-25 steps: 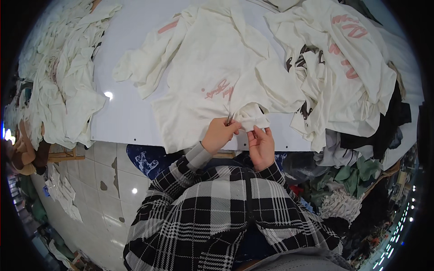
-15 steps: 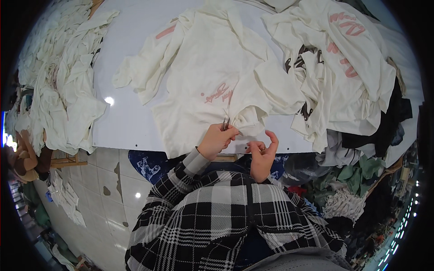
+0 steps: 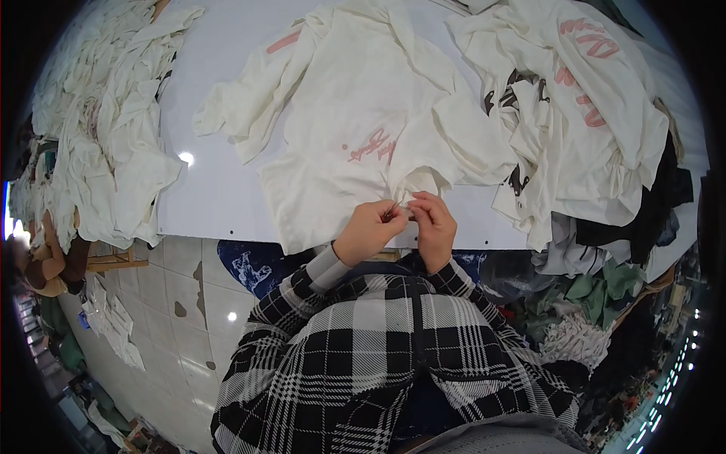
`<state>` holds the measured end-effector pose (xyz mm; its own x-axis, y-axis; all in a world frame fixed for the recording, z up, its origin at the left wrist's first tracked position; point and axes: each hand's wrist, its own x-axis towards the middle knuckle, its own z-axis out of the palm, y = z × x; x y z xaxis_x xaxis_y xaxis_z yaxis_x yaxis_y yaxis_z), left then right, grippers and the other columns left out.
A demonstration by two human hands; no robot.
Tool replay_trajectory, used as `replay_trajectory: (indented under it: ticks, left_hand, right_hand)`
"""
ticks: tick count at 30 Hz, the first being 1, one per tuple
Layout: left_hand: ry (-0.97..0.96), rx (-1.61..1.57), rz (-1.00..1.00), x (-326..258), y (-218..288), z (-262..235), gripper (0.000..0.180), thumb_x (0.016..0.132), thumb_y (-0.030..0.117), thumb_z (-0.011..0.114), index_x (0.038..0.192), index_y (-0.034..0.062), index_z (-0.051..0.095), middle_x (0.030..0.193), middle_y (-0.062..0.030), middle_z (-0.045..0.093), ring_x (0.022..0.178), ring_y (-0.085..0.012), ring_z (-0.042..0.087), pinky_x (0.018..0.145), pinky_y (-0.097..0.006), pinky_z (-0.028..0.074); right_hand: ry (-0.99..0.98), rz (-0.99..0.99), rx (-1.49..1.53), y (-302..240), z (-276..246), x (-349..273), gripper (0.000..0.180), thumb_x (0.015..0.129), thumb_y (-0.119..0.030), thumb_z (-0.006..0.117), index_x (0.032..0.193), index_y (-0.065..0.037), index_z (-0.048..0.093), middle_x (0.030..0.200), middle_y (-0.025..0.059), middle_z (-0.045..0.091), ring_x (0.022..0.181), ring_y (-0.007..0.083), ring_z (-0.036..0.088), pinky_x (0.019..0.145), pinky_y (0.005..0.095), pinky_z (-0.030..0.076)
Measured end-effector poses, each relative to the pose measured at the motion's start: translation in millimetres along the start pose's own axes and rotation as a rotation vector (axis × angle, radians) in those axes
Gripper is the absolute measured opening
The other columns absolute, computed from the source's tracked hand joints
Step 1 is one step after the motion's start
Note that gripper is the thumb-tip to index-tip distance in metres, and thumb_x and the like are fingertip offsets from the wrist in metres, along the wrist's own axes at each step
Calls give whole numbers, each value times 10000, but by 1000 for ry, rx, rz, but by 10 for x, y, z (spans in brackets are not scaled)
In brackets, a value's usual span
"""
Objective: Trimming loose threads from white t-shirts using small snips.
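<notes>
A white long-sleeved sweatshirt (image 3: 340, 91) with pink lettering lies spread on the pale table, its near right part bunched in folds. My left hand (image 3: 368, 233) is closed at the near edge of the garment. Dark thread snips (image 3: 391, 211) poke out between its thumb and fingers, mostly hidden. Close beside it, my right hand (image 3: 435, 231) has thumb and forefinger pinched together at the bunched cloth, the other fingers curled. The fingertips of both hands nearly meet there.
White garments are heaped on the left (image 3: 125, 151). More white sweatshirts with pink print (image 3: 590, 151) pile up at the right, over black and grey cloth. The table's near edge (image 3: 265, 236) runs before me. Green cloth (image 3: 597, 291) lies below right. Another person's arm (image 3: 51, 253) shows far left.
My right hand has moved up and left from beside the cloth, and its spread fingers have closed at the bunched fold. My left hand stays nearly in place, the snips now less visible.
</notes>
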<state>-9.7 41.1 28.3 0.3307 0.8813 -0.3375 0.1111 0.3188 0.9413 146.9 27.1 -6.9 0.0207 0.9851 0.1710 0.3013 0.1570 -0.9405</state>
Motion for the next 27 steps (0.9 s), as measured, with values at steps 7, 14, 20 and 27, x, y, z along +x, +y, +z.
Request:
replay_trajectory:
  ticks: [7, 14, 20, 27]
  left_hand:
    - [111, 540, 343, -178, 91, -97, 365, 800, 117, 624, 1098, -5, 451, 776, -142, 604, 681, -251, 602, 604, -333, 465]
    - [161, 739, 422, -108, 156, 59, 315, 814, 146, 608, 1052, 38, 432, 744, -137, 607, 688, -297, 606, 581, -358, 463]
    - [117, 791, 416, -68, 196, 143, 287, 826, 163, 592, 1031, 39, 433, 740, -131, 609, 682, -292, 609, 568, -367, 460]
    - [144, 820, 437, -31, 178, 177, 270, 821, 153, 580, 1012, 37, 429, 773, -123, 608, 694, -291, 608, 558, -371, 464]
  right_hand:
    - [69, 582, 647, -92, -89, 89, 137, 888, -81, 540, 980, 7, 591, 974, 72, 617, 806, 134, 606, 733, 251, 521]
    - [45, 668, 774, -210, -154, 97, 180, 903, -116, 523, 1009, 24, 567, 965, 99, 617, 813, 156, 622, 725, 258, 533]
    - [40, 656, 822, -183, -201, 83, 167, 903, -119, 525, 990, 17, 566, 989, 98, 612, 794, 141, 615, 715, 247, 532]
    - [66, 605, 818, -170, -186, 63, 146, 894, -113, 537, 972, 8, 561, 997, 96, 618, 767, 162, 626, 699, 280, 542]
